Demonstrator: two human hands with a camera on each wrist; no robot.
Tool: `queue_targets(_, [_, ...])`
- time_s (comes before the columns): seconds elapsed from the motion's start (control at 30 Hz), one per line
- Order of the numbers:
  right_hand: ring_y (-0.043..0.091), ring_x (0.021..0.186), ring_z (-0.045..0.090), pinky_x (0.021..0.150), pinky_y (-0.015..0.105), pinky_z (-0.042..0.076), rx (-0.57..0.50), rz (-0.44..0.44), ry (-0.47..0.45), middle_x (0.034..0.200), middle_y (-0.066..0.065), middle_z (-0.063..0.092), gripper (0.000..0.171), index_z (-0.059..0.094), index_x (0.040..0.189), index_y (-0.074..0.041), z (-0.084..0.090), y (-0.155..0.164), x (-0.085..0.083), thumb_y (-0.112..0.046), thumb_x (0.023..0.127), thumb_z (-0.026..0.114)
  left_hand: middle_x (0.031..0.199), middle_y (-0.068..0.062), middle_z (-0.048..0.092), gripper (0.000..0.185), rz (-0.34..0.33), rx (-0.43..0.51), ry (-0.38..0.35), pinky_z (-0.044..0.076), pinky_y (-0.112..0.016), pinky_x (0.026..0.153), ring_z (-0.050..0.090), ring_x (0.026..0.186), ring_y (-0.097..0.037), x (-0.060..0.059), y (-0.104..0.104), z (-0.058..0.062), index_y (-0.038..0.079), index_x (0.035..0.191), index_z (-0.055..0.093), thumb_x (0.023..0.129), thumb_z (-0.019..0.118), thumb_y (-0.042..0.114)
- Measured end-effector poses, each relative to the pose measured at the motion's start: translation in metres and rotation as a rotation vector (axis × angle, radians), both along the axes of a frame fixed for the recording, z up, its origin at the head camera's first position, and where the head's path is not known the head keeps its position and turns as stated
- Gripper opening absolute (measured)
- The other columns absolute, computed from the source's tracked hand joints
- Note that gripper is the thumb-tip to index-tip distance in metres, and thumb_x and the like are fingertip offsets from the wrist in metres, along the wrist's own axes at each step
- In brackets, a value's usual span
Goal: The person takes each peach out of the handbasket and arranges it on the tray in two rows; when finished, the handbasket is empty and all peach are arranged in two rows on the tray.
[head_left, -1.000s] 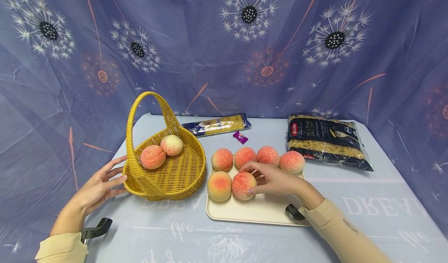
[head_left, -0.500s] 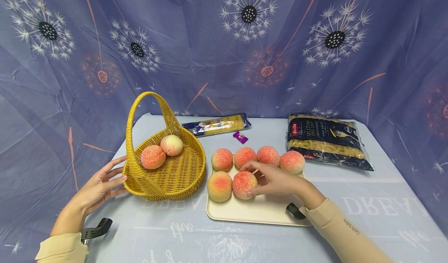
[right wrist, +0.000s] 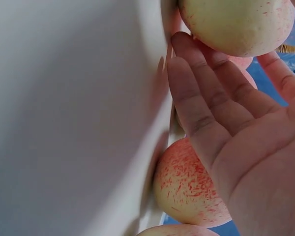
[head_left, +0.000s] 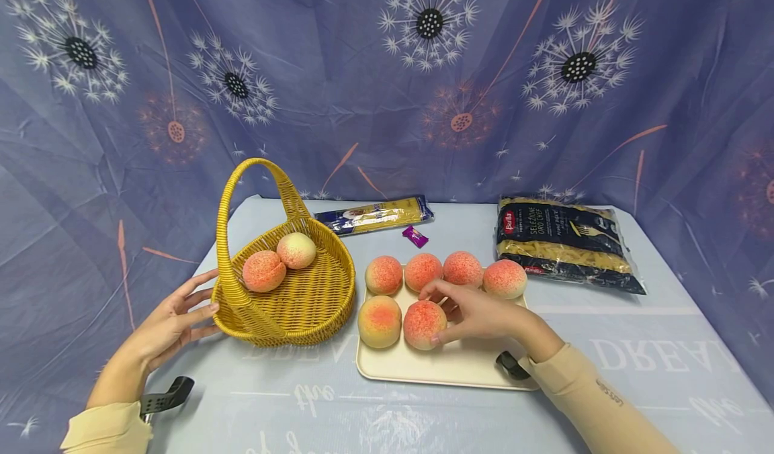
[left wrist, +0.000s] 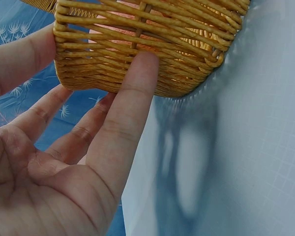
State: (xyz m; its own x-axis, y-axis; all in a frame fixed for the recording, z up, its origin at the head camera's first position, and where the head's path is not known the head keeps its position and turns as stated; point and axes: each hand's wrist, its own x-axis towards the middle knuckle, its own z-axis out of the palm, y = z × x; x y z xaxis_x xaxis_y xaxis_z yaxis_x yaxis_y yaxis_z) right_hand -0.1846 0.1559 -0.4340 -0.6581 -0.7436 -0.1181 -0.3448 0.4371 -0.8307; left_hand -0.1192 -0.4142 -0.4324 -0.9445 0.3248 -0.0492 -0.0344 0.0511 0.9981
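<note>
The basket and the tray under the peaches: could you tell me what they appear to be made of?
The basket looks woven from glossy yellow strands, rattan or plastic wicker; the left wrist view shows round strands interlaced over uprights. The tray looks like smooth cream plastic or melamine, with a matte, even surface and rounded rim; which one is unclear.

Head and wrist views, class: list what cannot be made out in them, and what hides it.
- Right hand on peach: head view, the fingers' far side is hidden; right wrist view is too close to show the grip.
- Pasta bag and spaghetti pack: small print too small to read.
- Basket: left wrist view, cut off by the top edge.
- Tray: near right corner hidden by the sleeve.
</note>
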Motion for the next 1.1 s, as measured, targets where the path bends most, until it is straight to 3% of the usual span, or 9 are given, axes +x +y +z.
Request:
queue_targets(0.47, [0.023, 0.127, 0.064, 0.105, 0.026, 0.059, -0.022, 0.013, -0.027, 0.138, 0.004, 0.065, 0.064, 0.055, 0.14, -0.022, 0.0005, -0.0033, -0.0017, -0.03, 0.088, 0.091, 0.139, 0.012, 0.061, 0.067, -0.003, -0.006, 0.008, 0.066, -0.034, 0.093, 0.07, 0.12, -0.007, 0.0003, -0.0008, 0.0003, 0.031, 0.166, 0.032, 0.111, 0.047, -0.004])
queue_targets(0.77, [0.018, 0.126, 0.063, 0.102, 0.032, 0.058, 0.063, 0.015, 0.082, 0.137, -0.003, 0.066, 0.07, 0.056, 0.144, -0.024, 0.0054, 0.0002, 0.0015, -0.041, 0.086, 0.092, 0.139, 0.012, 0.062, 0.067, -0.006, -0.004, 0.011, 0.066, -0.034, 0.093, 0.071, 0.119, -0.008, 0.0001, 0.001, 0.0013, 0.031, 0.167, 0.032, 0.111, 0.047, -0.004])
queue_targets(0.93, [0.019, 0.128, 0.062, 0.102, 0.032, 0.059, 0.055, 0.017, 0.075, 0.139, -0.004, 0.065, 0.066, 0.058, 0.142, -0.028, 0.0052, -0.0008, 0.0009, -0.039, 0.086, 0.091, 0.139, 0.013, 0.062, 0.067, 0.001, -0.015, 0.01, 0.066, -0.034, 0.092, 0.071, 0.119, -0.008, 0.0006, 0.001, 0.0013, 0.031, 0.167, 0.033, 0.111, 0.048, -0.004])
queue_targets(1.1, [0.023, 0.129, 0.062, 0.103, 0.032, 0.06, 0.045, 0.019, 0.042, 0.142, -0.001, 0.064, 0.068, 0.057, 0.144, -0.024, 0.0055, -0.0036, -0.0007, -0.036, 0.087, 0.092, 0.139, 0.013, 0.061, 0.068, 0.002, -0.014, 0.009, 0.066, -0.034, 0.092, 0.07, 0.12, -0.008, 0.0011, 0.0006, 0.001, 0.03, 0.167, 0.032, 0.111, 0.048, -0.004])
